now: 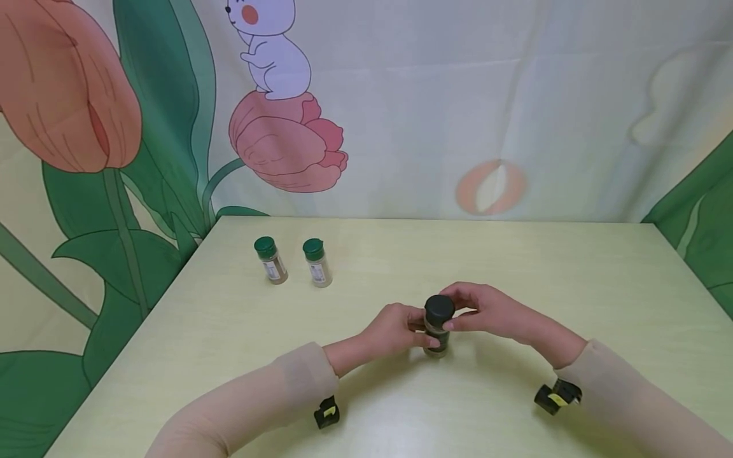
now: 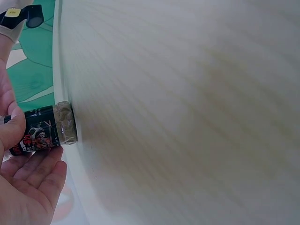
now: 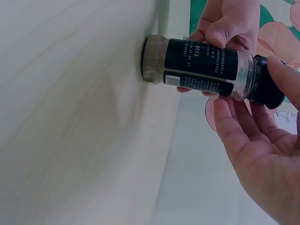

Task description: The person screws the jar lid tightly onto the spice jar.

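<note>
A spice jar [image 1: 437,333] with a black cap [image 1: 439,308] stands upright on the table. My left hand [image 1: 394,329] grips its body from the left, thumb on the near side. From the right, my right hand [image 1: 487,310] holds it at the cap. In the right wrist view, the jar [image 3: 201,64] has a dark label with a barcode, clear walls at the neck and brownish contents low down; the right thumb lies on the cap, with the fingers opposite near the neck. A picture on the label shows in the left wrist view, where the cap is out of sight.
Two green-capped spice jars, one with brownish contents [image 1: 272,261] and one paler [image 1: 317,263], stand at the back left of the pale wooden table [image 1: 550,267]. Behind the table hangs a cloth [image 1: 401,127] printed with flowers and a white animal.
</note>
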Demonstrator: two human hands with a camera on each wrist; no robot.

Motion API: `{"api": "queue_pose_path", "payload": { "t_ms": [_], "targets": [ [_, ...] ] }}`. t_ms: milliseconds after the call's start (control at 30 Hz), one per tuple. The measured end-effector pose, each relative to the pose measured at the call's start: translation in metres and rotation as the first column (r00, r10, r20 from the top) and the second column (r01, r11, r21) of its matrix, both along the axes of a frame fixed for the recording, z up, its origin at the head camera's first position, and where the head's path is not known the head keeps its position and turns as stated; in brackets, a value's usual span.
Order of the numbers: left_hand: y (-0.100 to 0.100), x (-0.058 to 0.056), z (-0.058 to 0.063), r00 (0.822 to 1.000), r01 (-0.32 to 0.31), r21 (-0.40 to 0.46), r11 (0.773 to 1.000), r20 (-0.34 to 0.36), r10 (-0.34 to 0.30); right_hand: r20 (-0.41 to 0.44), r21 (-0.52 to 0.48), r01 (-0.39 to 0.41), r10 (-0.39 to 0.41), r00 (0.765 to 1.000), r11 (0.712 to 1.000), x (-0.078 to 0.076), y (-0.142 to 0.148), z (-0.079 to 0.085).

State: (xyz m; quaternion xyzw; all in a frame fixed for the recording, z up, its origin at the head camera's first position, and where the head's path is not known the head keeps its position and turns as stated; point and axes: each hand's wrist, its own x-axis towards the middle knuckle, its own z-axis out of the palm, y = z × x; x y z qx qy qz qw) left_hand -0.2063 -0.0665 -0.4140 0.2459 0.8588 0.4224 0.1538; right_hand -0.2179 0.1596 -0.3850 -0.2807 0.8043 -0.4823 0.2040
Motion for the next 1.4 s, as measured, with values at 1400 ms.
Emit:
{"api": "queue_pose_path", "payload": {
  "t_ms": [1400],
  "targets": [
    [-0.001,-0.001,0.0,1.0,-0.004,-0.013,1.0,0.007,0.004,0.051,0.061,-0.218,0.215,0.975,0.974,-0.02,0.005,0.012]
  ]
}}
